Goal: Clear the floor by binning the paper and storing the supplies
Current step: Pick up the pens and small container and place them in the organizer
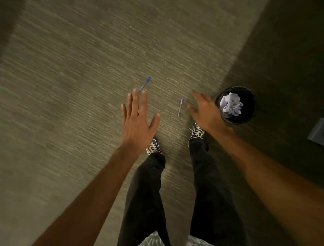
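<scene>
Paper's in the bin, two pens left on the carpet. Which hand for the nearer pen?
Right. The right hand, open and empty, sits just beside the nearer pen. The left hand, also open, is closer to the farther pen, so probably take that one next.

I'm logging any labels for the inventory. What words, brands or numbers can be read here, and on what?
None can be read.
Blue pen: no print can be made out; too small and blurred.
Second pen: the same.
Crumpled paper in the black bin: no writing can be made out.
</scene>
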Motion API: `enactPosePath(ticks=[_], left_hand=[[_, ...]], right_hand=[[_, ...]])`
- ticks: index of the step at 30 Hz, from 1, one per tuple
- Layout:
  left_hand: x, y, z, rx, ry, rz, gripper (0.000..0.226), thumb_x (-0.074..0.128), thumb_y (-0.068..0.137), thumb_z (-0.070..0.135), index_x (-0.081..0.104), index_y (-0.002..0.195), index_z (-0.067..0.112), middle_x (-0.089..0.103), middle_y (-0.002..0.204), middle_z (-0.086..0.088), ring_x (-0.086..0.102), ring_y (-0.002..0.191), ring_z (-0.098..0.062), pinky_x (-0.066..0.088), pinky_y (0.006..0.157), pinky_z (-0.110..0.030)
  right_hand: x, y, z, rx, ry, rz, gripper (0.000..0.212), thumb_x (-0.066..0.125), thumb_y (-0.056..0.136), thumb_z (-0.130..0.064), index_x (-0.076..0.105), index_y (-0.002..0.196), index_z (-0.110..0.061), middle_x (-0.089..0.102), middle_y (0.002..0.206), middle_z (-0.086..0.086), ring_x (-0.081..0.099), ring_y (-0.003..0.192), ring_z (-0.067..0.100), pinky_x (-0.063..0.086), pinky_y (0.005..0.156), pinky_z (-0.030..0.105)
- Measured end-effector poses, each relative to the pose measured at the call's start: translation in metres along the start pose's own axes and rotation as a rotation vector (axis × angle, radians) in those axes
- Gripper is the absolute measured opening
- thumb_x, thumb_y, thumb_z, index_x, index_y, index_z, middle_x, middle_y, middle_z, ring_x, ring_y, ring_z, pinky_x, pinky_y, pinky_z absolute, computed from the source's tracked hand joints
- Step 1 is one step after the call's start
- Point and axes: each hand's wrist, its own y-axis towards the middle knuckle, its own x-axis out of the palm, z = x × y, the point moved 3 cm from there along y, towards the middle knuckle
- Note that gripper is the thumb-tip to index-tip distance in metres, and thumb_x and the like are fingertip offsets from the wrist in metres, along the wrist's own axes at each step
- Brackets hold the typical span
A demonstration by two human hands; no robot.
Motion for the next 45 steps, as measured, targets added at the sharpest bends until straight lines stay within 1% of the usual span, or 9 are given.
enactPosePath(ticks=[4,11,17,21,24,28,33,38,45], left_hand=[[0.059,0.047,-0.019,-0.033,-0.022,0.019,0.079,0.045,0.1,0.048,0.007,0.159,0.012,0.006,0.167,-0.017,0.001,0.155,-0.034,0.009,0.124,-0.055],[0.19,0.138,-0.065,-0.046,0.007,0.023,0.08,0.044,0.098,0.05,0.01,0.159,0.011,0.01,0.167,-0.02,0.006,0.154,-0.037,0.015,0.122,-0.059],[0.321,0.203,-0.118,-0.017,0.04,-0.029,0.079,0.039,0.099,0.051,0.004,0.16,0.015,0.002,0.167,-0.018,0.0,0.155,-0.035,0.009,0.123,-0.058],[0.389,0.233,-0.149,-0.01,0.066,-0.068,0.077,0.034,0.101,0.052,-0.001,0.159,0.016,-0.003,0.168,-0.018,-0.005,0.155,-0.034,0.008,0.124,-0.058],[0.422,0.244,-0.166,-0.016,0.066,-0.098,0.076,0.03,0.103,0.054,-0.008,0.159,0.018,-0.01,0.167,-0.017,-0.01,0.154,-0.033,0.004,0.124,-0.058],[0.442,0.244,-0.179,-0.048,0.044,-0.114,0.076,0.027,0.104,0.055,-0.01,0.158,0.018,-0.013,0.167,-0.016,-0.013,0.154,-0.031,0.004,0.124,-0.058],[0.445,0.241,-0.197,-0.069,0.012,-0.112,0.075,0.031,0.104,0.052,-0.008,0.159,0.018,-0.012,0.167,-0.015,-0.012,0.154,-0.031,0.004,0.124,-0.057],[0.428,0.241,-0.215,-0.098,0.003,-0.087,0.076,0.032,0.103,0.052,-0.006,0.159,0.018,-0.01,0.167,-0.015,-0.011,0.154,-0.032,0.004,0.124,-0.057],[0.404,0.248,-0.251,-0.167,0.02,-0.019,0.077,0.034,0.103,0.051,-0.004,0.159,0.016,-0.005,0.168,-0.017,-0.006,0.155,-0.033,0.007,0.124,-0.057]], right_hand=[[0.048,0.048,0.044,0.059,0.047,-0.073,0.048,0.06,0.095,-0.021,0.045,0.139,-0.009,0.055,0.133,0.021,0.057,0.116,0.047,0.048,0.092,0.055],[0.155,0.15,0.128,0.192,0.129,-0.157,0.043,0.063,0.095,-0.025,0.048,0.133,-0.01,0.061,0.125,0.018,0.06,0.113,0.04,0.05,0.094,0.047],[0.269,0.247,0.201,0.335,0.178,-0.156,0.04,0.068,0.092,-0.023,0.053,0.125,-0.006,0.066,0.119,0.021,0.061,0.114,0.038,0.049,0.096,0.045],[0.334,0.294,0.238,0.413,0.13,-0.155,0.056,0.068,0.092,-0.028,0.043,0.139,-0.012,0.061,0.13,0.02,0.057,0.123,0.039,0.049,0.101,0.045],[0.365,0.314,0.255,0.457,0.099,-0.062,0.056,0.07,0.089,-0.029,0.041,0.133,-0.012,0.065,0.122,0.021,0.063,0.112,0.043,0.054,0.089,0.047],[0.388,0.33,0.268,0.476,0.079,-0.003,0.065,0.071,0.09,-0.024,0.033,0.14,-0.006,0.065,0.122,0.023,0.066,0.108,0.044,0.057,0.09,0.051],[0.392,0.342,0.274,0.483,0.014,0.003,0.048,0.065,0.088,-0.003,0.04,0.129,-0.009,0.065,0.117,0.026,0.066,0.104,0.046,0.058,0.088,0.053],[0.378,0.348,0.248,0.46,0.155,0.047,0.02,0.062,0.089,-0.019,0.058,0.106,-0.008,0.07,0.105,0.019,0.069,0.092,0.038,0.059,0.08,0.05],[0.388,0.388,0.17,0.389,0.532,-0.051,0.022,0.046,0.104,-0.018,0.053,0.121,-0.004,0.057,0.103,0.016,0.054,0.089,0.028,0.047,0.083,0.043]])
